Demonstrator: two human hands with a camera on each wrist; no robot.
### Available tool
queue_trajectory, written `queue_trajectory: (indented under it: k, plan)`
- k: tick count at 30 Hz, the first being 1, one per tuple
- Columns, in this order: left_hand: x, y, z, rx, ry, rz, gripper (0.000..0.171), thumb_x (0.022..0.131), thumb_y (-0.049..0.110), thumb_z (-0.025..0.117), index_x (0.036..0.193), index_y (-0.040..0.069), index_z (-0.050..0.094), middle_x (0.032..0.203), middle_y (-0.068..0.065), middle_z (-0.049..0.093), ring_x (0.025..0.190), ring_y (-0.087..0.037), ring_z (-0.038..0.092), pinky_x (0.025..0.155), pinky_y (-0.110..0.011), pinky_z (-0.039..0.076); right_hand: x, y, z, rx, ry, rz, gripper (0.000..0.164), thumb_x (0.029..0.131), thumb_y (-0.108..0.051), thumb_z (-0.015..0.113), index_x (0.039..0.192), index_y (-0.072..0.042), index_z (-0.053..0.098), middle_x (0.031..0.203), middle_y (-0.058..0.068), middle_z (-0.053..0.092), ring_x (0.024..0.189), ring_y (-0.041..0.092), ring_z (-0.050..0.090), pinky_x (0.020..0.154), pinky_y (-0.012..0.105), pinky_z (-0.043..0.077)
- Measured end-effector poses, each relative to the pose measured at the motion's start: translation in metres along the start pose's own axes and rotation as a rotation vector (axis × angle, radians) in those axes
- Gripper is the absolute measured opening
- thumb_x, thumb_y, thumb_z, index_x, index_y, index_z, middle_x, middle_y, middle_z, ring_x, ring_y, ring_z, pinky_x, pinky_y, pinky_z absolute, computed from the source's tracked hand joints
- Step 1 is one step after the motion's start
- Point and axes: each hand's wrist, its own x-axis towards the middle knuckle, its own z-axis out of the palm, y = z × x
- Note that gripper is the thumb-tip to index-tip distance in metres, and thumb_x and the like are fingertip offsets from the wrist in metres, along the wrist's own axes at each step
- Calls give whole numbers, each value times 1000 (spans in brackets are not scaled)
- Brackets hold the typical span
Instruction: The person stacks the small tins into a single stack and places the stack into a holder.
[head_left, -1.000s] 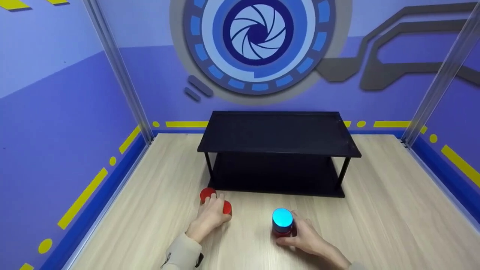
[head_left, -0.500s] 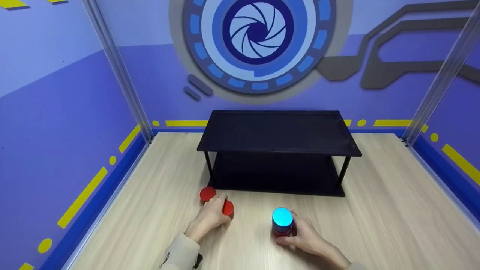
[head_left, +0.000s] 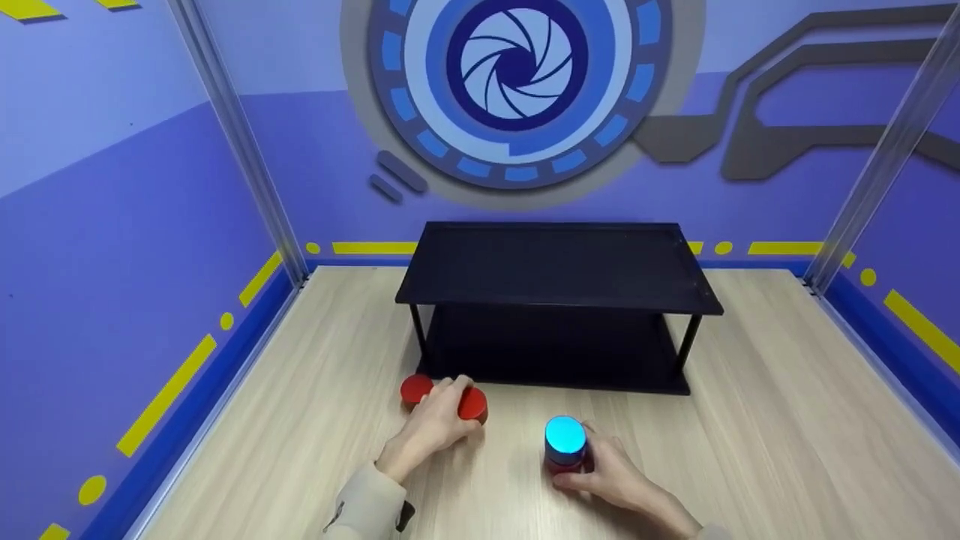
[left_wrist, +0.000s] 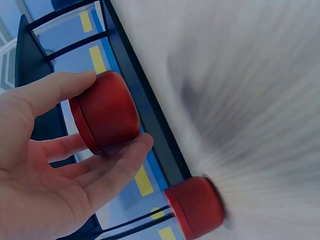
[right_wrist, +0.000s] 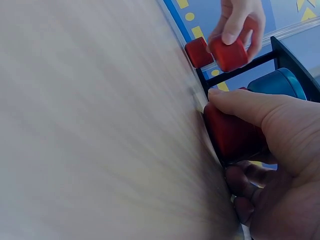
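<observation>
My left hand pinches a small round red tin between thumb and fingers, lifted off the table in the left wrist view. A second red tin stands on the table just left of that hand, by the shelf's front left corner. My right hand grips another red tin low on the table, thumb on one side and fingers on the other. On top of this one sits a blue tin with a shiny lid, making a stack of two. The fingers partly hide the lower tin.
A black two-level shelf with thin posts stands behind both hands, near the back wall. Its lower board reaches close to the tins. Printed blue and purple panels enclose the wooden table at the back and sides.
My left hand has raised its red tin and carried it to the right, away from the other red tin. The right hand and the stack have stayed put.
</observation>
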Motion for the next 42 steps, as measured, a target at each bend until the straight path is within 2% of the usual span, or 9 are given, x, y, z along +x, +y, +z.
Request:
queue_trajectory:
  k: [7,12,20,25,34,42]
  plan:
    - [0,9,0,-2,34,31,53,76,21,77,123,8,56,106,-11,61,91,-23,58,80,-43,48,0,-1,-1,-11,-8,18,73,71,-41,82,130,-6,54,117,-1,60,109,21,58,92,46,40]
    - [1,14,0,-10,50,45,54,76,23,77,124,8,57,105,-11,62,87,-21,58,76,-39,49,1,-1,0,6,-9,14,74,71,-39,83,130,-5,54,117,-2,60,111,19,58,97,44,44]
    - [-1,25,1,-39,51,65,56,78,23,77,127,9,56,108,-10,61,88,-21,58,76,-37,51,0,0,3,28,-5,12,73,71,-37,84,130,-6,55,116,-5,58,111,13,56,98,38,44]
    - [-2,32,3,-32,51,104,56,79,26,76,128,11,56,107,-8,60,87,-18,58,75,-33,51,0,1,4,48,10,20,69,70,-37,84,126,-8,57,112,-7,58,107,9,56,96,32,44]
    - [-2,37,11,-54,16,163,56,77,26,77,127,13,56,102,-5,59,82,-12,56,68,-23,48,0,1,7,-13,62,34,71,67,-43,85,125,-11,59,110,-8,59,102,9,55,85,33,33]
    - [-6,35,23,-32,-44,149,58,79,32,76,130,14,55,114,-5,61,95,-15,60,76,-28,51,-2,1,8,30,65,94,72,66,-41,85,125,-10,59,115,-6,61,106,10,55,91,36,32]
